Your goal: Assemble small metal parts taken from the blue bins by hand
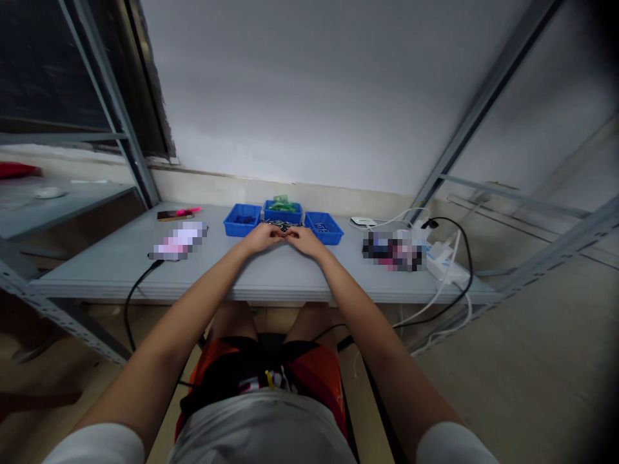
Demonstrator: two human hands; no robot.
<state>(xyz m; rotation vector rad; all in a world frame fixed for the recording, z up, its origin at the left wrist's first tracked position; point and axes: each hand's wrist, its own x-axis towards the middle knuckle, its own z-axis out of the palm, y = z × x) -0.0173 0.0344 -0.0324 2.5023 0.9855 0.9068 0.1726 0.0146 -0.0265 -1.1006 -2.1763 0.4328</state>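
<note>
My left hand [264, 237] and my right hand [303, 240] meet over the middle of the grey table, fingertips pinched close together. What they hold between them is too small to make out. Just behind the fingers lies a pile of small dark and silvery parts [278, 225], partly hidden by my hands. A blue tray [233, 229] with dark pieces stands to the left of the pile. Another blue tray [333, 239], on the right, contains a few small pieces. Behind the pile, a third blue tray [269, 215] carries green packets [283, 205].
A phone-like device [178, 241] with a black cable lies at the left. On the right are a blurred-out item [393, 251], a white power strip [447, 265] and loose cables. Metal shelf posts [116, 109] flank the table [280, 277]; a wall rises behind.
</note>
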